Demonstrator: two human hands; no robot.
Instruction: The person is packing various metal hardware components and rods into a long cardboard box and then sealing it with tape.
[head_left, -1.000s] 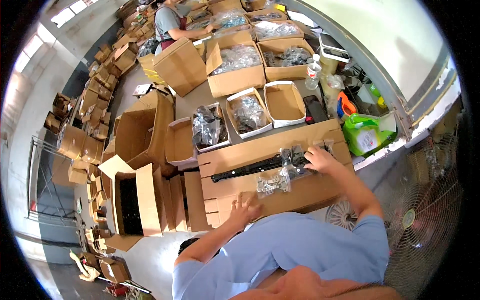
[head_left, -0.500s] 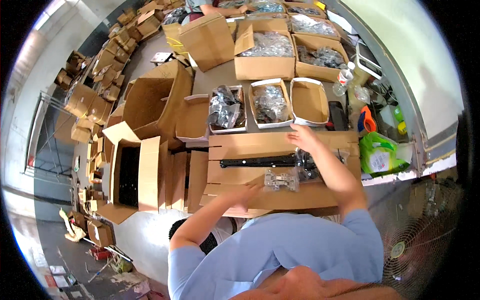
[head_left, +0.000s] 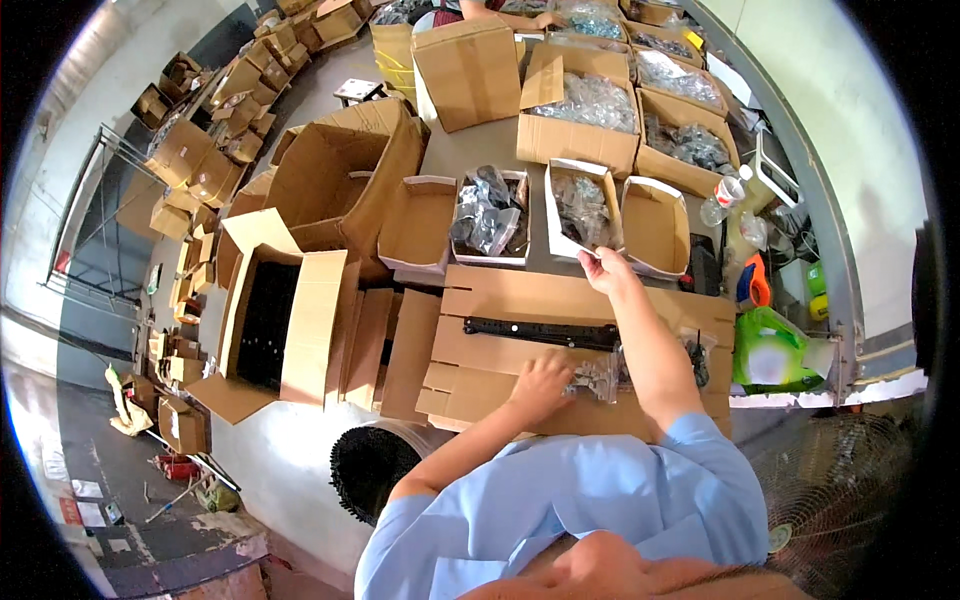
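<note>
A packing workshop, by the look of it: open cartons full of bagged parts and a shallow white box crowd the table, a clear bag of metal fittings lies on flattened cardboard, and piled boxes line one side.

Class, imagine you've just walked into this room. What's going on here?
A person at a cardboard-covered workbench has their right hand gripping the near edge of a shallow box with bagged parts in it. Their left hand is over the flat cardboard, beside a clear bag of metal pieces; whether it touches the bag is hard to tell. Long black bars lie just beyond. At the far end, another person's arm reaches toward open boxes.
</note>
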